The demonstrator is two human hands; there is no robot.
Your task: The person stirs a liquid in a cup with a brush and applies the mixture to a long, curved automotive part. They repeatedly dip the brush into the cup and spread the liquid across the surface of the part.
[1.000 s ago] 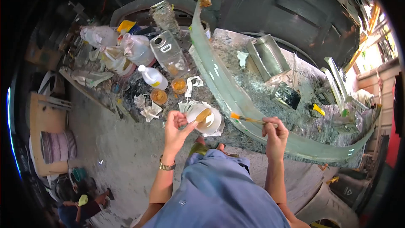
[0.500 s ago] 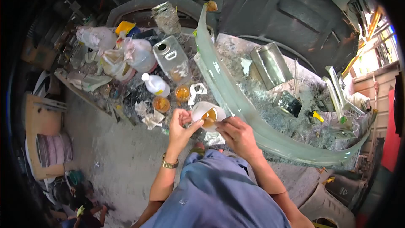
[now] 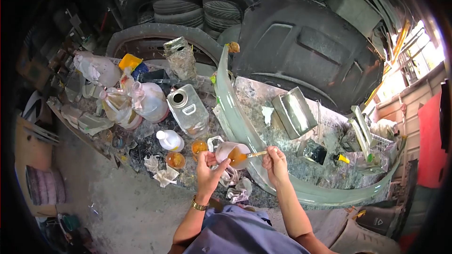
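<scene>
My left hand [image 3: 210, 173] grips a whitish translucent plastic cup [image 3: 224, 150] by its near side, fingers and thumb closed around the wall. The cup is tilted, and amber liquid [image 3: 238, 157] lies inside it. With closed fingers my right hand [image 3: 277, 163] pinches the end of a small wooden-handled brush [image 3: 258, 154]. Its bristle end is inside the cup at the right rim. Just left of the cup are two containers of amber material, a farther one [image 3: 199, 147] and a nearer one [image 3: 175, 160]. Crumpled whitish cloth [image 3: 240, 191] lies below the cup.
A long, curved, glossy pale-green strip [image 3: 245, 136] crosses the stained worktable right of the cup. A metal can [image 3: 190, 113], a white bottle [image 3: 170, 140] and plastic jugs [image 3: 153, 101] stand at left. An open metal tin [image 3: 295, 113] lies at right. Behind leans a black hood-like panel [image 3: 301, 75].
My right hand has moved right, away from the cup, and the brush handle now shows. The cup tilts more toward the right. The camera view has shifted, showing more of the background.
</scene>
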